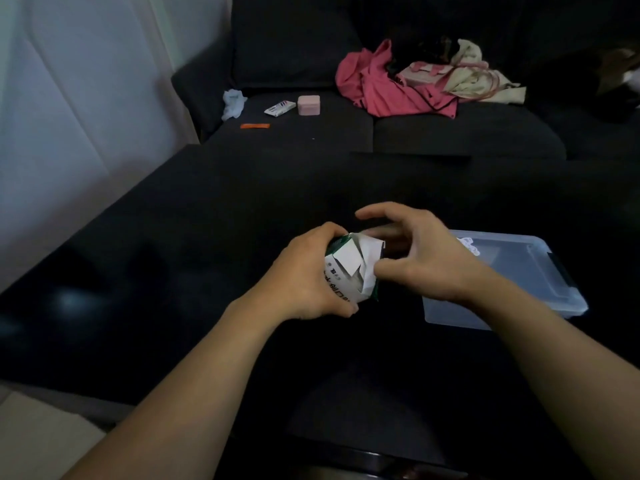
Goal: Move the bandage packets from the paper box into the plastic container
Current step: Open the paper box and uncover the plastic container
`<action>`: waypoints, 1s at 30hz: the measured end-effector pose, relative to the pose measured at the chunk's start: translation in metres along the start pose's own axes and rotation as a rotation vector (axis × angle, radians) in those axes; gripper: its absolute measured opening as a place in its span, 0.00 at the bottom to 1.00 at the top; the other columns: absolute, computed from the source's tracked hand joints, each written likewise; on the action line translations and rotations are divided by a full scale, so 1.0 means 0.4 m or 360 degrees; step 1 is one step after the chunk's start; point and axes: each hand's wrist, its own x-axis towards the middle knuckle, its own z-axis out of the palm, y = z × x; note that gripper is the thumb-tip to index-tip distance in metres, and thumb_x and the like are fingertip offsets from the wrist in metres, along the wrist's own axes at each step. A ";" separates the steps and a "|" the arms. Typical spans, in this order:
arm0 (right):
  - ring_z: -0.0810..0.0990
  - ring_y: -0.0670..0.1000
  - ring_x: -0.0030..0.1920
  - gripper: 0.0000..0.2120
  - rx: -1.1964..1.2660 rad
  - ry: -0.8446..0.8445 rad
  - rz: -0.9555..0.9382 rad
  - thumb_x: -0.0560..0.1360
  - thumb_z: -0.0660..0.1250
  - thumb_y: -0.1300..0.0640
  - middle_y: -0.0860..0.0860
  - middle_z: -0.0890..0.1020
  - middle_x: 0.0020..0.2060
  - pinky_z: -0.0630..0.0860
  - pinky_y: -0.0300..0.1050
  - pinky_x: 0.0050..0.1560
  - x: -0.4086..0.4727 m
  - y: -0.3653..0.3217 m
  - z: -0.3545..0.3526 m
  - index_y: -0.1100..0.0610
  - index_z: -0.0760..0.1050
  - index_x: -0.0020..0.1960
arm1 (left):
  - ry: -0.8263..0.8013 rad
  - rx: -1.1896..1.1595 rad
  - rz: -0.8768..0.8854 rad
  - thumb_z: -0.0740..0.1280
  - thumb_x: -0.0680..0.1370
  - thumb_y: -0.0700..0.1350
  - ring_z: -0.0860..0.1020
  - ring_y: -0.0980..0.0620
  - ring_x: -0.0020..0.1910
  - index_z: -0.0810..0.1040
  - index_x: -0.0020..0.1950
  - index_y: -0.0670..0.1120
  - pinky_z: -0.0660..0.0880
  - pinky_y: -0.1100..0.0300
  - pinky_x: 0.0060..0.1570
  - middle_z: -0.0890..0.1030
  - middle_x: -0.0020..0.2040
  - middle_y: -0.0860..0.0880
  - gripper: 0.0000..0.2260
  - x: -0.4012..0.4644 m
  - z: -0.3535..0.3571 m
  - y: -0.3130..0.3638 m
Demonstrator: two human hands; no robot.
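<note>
My left hand [304, 275] grips a white and green paper box [349, 271] held above the dark surface, its white end flaps folded open toward me. My right hand [415, 251] is at the box's open end, thumb against a flap and the other fingers curled and spread above it. No bandage packet shows in the opening. A clear plastic container [540, 292] lies on the surface just right of my right hand, with something white [467, 245] at its far left corner.
A dark sofa fills the back. On it lie a pink small case [309, 105], a white packet [280, 108], an orange strip [255, 126], a crumpled white tissue [232, 103] and a heap of pink and cream clothes [408, 81]. A white curtain hangs left.
</note>
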 end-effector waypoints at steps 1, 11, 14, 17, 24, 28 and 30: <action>0.84 0.43 0.53 0.28 0.0031 0.0014 -0.0025 0.70 0.73 0.68 0.49 0.85 0.54 0.82 0.42 0.54 -0.001 0.002 -0.002 0.52 0.76 0.67 | 0.0007 -0.0048 -0.0007 0.86 0.56 0.46 0.80 0.60 0.50 0.72 0.63 0.58 0.81 0.60 0.48 0.79 0.54 0.58 0.40 -0.001 0.001 -0.003; 0.79 0.40 0.58 0.30 -0.0321 0.0024 -0.0052 0.71 0.73 0.40 0.41 0.80 0.61 0.78 0.41 0.58 0.013 0.001 0.024 0.46 0.73 0.70 | 0.0175 -0.0311 -0.0075 0.87 0.56 0.48 0.81 0.60 0.51 0.70 0.60 0.58 0.79 0.64 0.45 0.81 0.53 0.57 0.38 -0.004 -0.003 -0.008; 0.81 0.38 0.54 0.24 -0.0454 0.0025 -0.0148 0.70 0.77 0.46 0.40 0.84 0.54 0.79 0.41 0.57 0.012 0.005 0.031 0.48 0.79 0.64 | 0.0162 -0.0267 -0.0049 0.87 0.56 0.48 0.81 0.59 0.51 0.71 0.59 0.59 0.80 0.61 0.46 0.80 0.54 0.57 0.38 -0.004 -0.007 -0.010; 0.83 0.38 0.46 0.15 -0.0480 0.0160 -0.0151 0.70 0.73 0.52 0.41 0.85 0.44 0.79 0.38 0.47 0.012 0.010 0.029 0.49 0.82 0.57 | 0.0146 -0.0228 -0.0066 0.87 0.55 0.48 0.80 0.59 0.52 0.70 0.58 0.60 0.80 0.59 0.49 0.79 0.54 0.58 0.38 -0.006 0.005 -0.011; 0.82 0.44 0.40 0.08 -0.0249 0.0988 0.0018 0.73 0.74 0.60 0.44 0.82 0.41 0.84 0.47 0.45 0.048 0.028 0.012 0.53 0.80 0.51 | 0.0046 -0.0428 -0.0194 0.85 0.59 0.54 0.78 0.62 0.55 0.68 0.63 0.58 0.76 0.65 0.46 0.77 0.58 0.59 0.38 -0.014 0.016 0.004; 0.84 0.51 0.46 0.14 0.0388 0.1127 0.0327 0.72 0.77 0.57 0.51 0.81 0.45 0.85 0.50 0.42 0.054 0.028 0.018 0.55 0.76 0.53 | -0.0020 -0.0557 -0.0257 0.76 0.72 0.55 0.79 0.58 0.56 0.67 0.66 0.58 0.78 0.59 0.50 0.78 0.59 0.57 0.27 -0.010 0.028 0.011; 0.84 0.51 0.44 0.15 0.0346 0.1154 0.0369 0.72 0.77 0.50 0.51 0.81 0.44 0.85 0.50 0.39 0.051 0.026 0.023 0.55 0.75 0.51 | 0.0025 -0.0589 -0.0309 0.69 0.79 0.53 0.79 0.56 0.56 0.70 0.68 0.57 0.76 0.58 0.49 0.79 0.59 0.55 0.18 -0.008 0.022 0.012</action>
